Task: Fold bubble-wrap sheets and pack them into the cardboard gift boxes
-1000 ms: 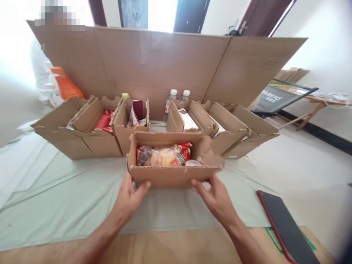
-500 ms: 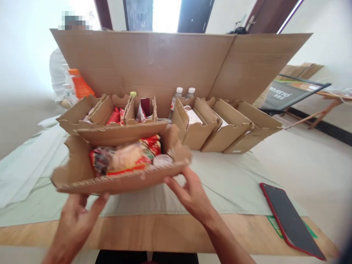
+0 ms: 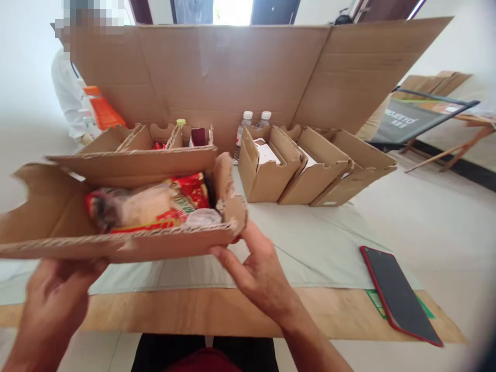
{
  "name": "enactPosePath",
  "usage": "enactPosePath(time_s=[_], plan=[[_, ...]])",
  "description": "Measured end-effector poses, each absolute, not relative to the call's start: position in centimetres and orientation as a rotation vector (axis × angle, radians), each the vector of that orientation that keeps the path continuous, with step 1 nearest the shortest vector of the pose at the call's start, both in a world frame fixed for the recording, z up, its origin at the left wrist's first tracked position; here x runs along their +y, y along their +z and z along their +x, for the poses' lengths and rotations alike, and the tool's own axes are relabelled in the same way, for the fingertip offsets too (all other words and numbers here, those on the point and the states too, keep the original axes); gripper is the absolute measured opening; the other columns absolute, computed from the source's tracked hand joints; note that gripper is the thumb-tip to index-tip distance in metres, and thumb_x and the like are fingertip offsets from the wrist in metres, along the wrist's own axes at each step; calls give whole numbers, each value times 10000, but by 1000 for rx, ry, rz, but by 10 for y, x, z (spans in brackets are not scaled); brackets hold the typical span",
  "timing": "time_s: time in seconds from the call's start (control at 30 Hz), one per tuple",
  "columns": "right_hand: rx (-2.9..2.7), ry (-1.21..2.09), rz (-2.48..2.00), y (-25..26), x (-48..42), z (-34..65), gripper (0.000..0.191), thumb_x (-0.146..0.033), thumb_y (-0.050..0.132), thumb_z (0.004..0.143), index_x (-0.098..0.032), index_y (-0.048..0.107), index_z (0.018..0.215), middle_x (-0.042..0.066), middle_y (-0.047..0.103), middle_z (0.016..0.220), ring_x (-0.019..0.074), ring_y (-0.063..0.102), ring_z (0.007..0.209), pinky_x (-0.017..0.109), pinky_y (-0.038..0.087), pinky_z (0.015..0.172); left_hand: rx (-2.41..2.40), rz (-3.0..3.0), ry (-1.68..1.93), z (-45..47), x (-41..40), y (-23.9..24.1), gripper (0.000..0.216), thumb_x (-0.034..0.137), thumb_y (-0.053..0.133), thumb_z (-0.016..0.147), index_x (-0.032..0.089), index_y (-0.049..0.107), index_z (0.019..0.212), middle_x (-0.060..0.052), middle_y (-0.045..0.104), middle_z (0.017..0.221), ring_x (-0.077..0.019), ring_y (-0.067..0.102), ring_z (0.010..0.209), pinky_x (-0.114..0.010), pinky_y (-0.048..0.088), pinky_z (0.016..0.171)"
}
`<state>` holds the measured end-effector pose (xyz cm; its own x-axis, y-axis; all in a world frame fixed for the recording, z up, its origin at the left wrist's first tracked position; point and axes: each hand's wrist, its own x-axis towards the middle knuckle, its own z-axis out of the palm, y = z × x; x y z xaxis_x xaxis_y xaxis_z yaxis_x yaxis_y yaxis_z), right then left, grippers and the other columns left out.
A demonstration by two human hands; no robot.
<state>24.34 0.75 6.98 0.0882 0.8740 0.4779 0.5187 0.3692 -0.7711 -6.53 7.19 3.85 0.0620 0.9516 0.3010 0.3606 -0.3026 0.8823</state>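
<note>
A long open cardboard box (image 3: 163, 247) is held up off the table between my two hands, turned sideways. My left hand (image 3: 58, 294) grips its underside near the left end, the fingers partly hidden beneath it. At the right end, my right hand (image 3: 258, 263) holds the lower corner, thumb in front and fingers behind. Inside the box lie red printed food packets (image 3: 189, 191), with a pale bag (image 3: 145, 206) among them and a whitish round item (image 3: 203, 218) at the right front.
Three cardboard bins (image 3: 267, 181) stand to the right, and more bins (image 3: 151, 135) sit behind the held box. Water bottles (image 3: 245, 126) and an orange bottle (image 3: 103, 111) stand before a tall cardboard panel (image 3: 232, 67). A phone (image 3: 403, 297) lies front right; a person (image 3: 64, 93) is behind, left.
Both hands have carried the box to the left and closer to me, so its left end now reaches the picture's edge. The view has tilted slightly downward.
</note>
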Motion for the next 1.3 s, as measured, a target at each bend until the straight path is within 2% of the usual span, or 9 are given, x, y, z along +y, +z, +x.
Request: enactPosePath(time_s=[0.17, 0.33, 0.43, 0.57, 0.8, 0.93, 1.03, 1.23, 1.3], plan=[[-1324, 225, -1559, 49, -35, 282, 187, -353, 675, 916, -239, 689, 1064, 73, 757, 965, 265, 711, 893, 354, 595, 712, 1185, 1500, 1124, 21, 61, 40, 433, 472, 775, 787, 177, 661, 1083, -94, 772, 1122, -336, 711, 1108, -473, 585, 1002], [-1485, 422, -1445, 45, -20, 245, 421, -307, 623, 940, -250, 598, 1356, 109, 711, 1248, 283, 685, 1102, 395, 597, 874, 1509, 1398, 1110, -31, 47, 35, 337, 472, 777, 809, 247, 687, 1043, 4, 785, 1033, -313, 712, 1112, -464, 564, 1048], [-1556, 469, -1299, 60, 13, 232, 377, -318, 631, 923, -238, 621, 1291, 95, 718, 1192, 268, 680, 1067, 410, 581, 898, 1576, 1401, 1272, -51, 56, 47, 279, 415, 734, 870, 289, 665, 1109, 85, 766, 1070, -266, 697, 1127, -399, 569, 1021], [-1372, 288, -1478, 61, 0, 275, 194, -388, 676, 913, -241, 675, 1040, 65, 734, 974, 253, 693, 900, 391, 575, 799, 1176, 1510, 1262, 3, 68, 51, 427, 388, 768, 821, 177, 637, 1169, -70, 756, 1146, -282, 702, 1093, -420, 567, 989], [-1028, 234, -1674, -6, -88, 310, 418, -430, 739, 867, -212, 647, 1212, 142, 733, 1111, 329, 693, 1081, 487, 574, 920, 792, 1628, 1013, 84, 99, 28, 467, 213, 670, 807, 174, 611, 1269, -100, 702, 1268, -278, 645, 1176, -392, 532, 1003], [-1121, 226, -1801, -36, -105, 307, 270, -427, 726, 867, -229, 683, 1045, 79, 729, 918, 268, 707, 872, 407, 604, 772, 796, 1703, 991, 88, 121, 13, 649, 297, 650, 889, 199, 450, 1498, -131, 553, 1510, -302, 538, 1360, -476, 423, 1159], [-1080, 248, -1799, -41, -101, 324, 328, -433, 725, 867, -220, 678, 1112, 96, 746, 1027, 278, 713, 970, 403, 608, 827, 1025, 1754, 1122, 86, 100, 0, 689, 331, 641, 917, 256, 376, 1548, -144, 422, 1605, -340, 431, 1458, -551, 424, 1154], [-1161, 466, -1665, -31, -55, 355, 471, -503, 759, 812, -187, 668, 1149, 141, 761, 1116, 287, 736, 968, 385, 624, 792, 941, 1719, 927, 100, 30, -28, 817, 305, 615, 932, 380, 179, 1619, -135, 83, 1728, -449, 326, 1504, -341, 647, 648], [-1146, 444, -1639, -27, -40, 355, 476, -519, 756, 814, -193, 653, 1145, 139, 758, 1114, 277, 733, 960, 388, 619, 803, 876, 1769, 842, 112, 33, -30, 885, 376, 662, 907, 350, 156, 1632, -144, 10, 1739, -481, 216, 1542, -456, 664, 764]])
